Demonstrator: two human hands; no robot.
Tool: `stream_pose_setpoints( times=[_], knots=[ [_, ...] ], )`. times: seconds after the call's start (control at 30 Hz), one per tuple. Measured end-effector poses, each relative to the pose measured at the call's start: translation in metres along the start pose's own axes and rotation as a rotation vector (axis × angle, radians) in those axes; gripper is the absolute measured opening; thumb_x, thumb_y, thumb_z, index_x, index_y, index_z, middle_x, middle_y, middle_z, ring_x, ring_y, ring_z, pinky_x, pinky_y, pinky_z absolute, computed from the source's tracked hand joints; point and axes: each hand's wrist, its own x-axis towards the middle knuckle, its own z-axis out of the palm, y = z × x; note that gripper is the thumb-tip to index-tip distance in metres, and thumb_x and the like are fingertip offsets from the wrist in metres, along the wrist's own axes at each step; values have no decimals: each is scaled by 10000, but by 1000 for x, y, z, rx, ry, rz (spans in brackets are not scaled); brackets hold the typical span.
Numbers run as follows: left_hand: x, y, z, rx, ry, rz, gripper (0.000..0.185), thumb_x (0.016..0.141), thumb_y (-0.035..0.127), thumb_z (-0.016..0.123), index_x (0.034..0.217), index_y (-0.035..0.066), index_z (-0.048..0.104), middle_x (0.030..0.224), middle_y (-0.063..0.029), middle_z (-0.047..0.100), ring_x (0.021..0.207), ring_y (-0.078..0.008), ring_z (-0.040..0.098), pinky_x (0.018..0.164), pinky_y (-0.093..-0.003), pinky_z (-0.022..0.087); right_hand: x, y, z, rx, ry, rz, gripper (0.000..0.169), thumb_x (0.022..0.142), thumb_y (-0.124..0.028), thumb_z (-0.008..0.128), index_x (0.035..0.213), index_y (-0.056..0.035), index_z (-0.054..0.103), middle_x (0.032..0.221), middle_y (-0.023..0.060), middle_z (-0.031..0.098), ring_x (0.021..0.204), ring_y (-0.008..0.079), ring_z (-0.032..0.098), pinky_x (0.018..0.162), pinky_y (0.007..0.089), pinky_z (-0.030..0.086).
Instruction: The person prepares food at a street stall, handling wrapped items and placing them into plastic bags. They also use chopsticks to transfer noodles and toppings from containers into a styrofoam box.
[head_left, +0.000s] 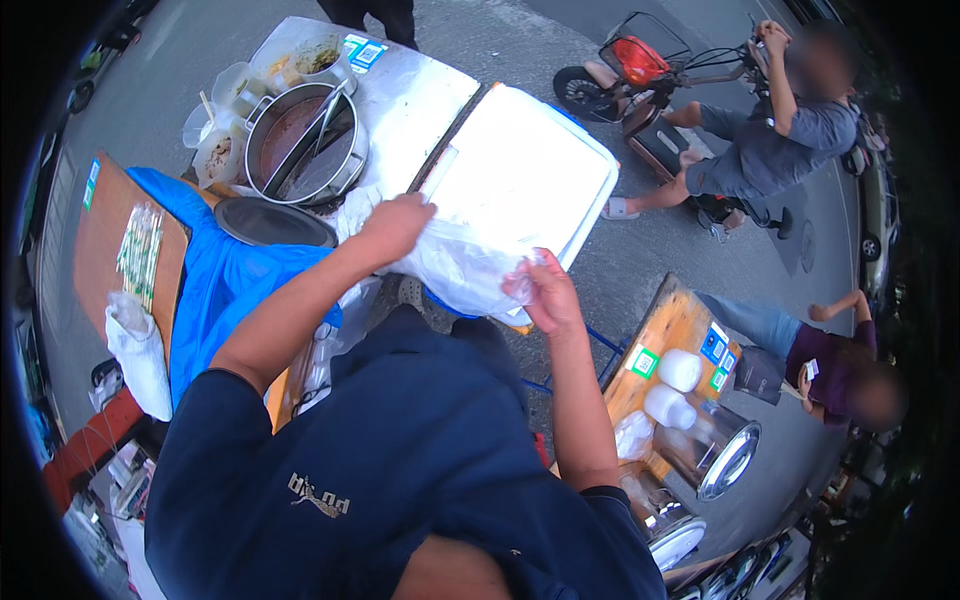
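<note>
My right hand (553, 294) pinches the crumpled edge of a clear plastic bag (469, 274) between thumb and fingers. The bag spreads along the near edge of a large white box lid (536, 161). My left hand (397, 226) is over the other end of the bag, fingers curled downward; its fingertips are mostly hidden, so its grip is unclear. Beside that hand lies a white cloth (357, 211). Farther left, a divided metal pot (289, 142) of dark reddish liquid stands on the metal counter (409, 101), with a utensil resting across it.
Several plastic tubs of condiments (244, 86) surround the pot, near a round dark lid (274, 222). Wrapped chopsticks (140, 251) lie on a brown board (112, 225) at left. At right are a wooden table (637, 330) with jars (709, 446), a person on a scooter (757, 150) and another person standing (829, 349).
</note>
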Motion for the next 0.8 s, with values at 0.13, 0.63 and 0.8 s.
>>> stream_pose_setpoints(
  times=[0.13, 0.63, 0.8],
  knots=[
    [-22, -20, 18, -1121, -181, -400, 119, 915, 95, 601, 1027, 57, 613, 881, -93, 644, 840, -262, 662, 813, -422, 539, 18, -6, -43, 178, -36, 148, 219, 948, -117, 624, 1153, -49, 589, 975, 65, 673, 901, 198, 642, 830, 357, 548],
    [-43, -45, -8, -2275, 525, -506, 281, 982, 208, 620, 1215, 51, 622, 1152, -99, 677, 1039, -221, 648, 929, -411, 527, 139, -28, -82, -610, 205, 173, 583, 912, -254, 743, 1339, 47, 486, 1201, 178, 613, 1065, 256, 640, 881, 380, 573],
    [3, -55, 6, -2453, 577, -483, 285, 987, 241, 624, 1193, 44, 636, 1153, -105, 683, 1051, -232, 650, 929, -415, 522, 141, -13, -89, -502, 210, 149, 400, 910, -151, 732, 1196, 31, 520, 1187, 172, 623, 1079, 260, 645, 959, 430, 560]
  ],
)
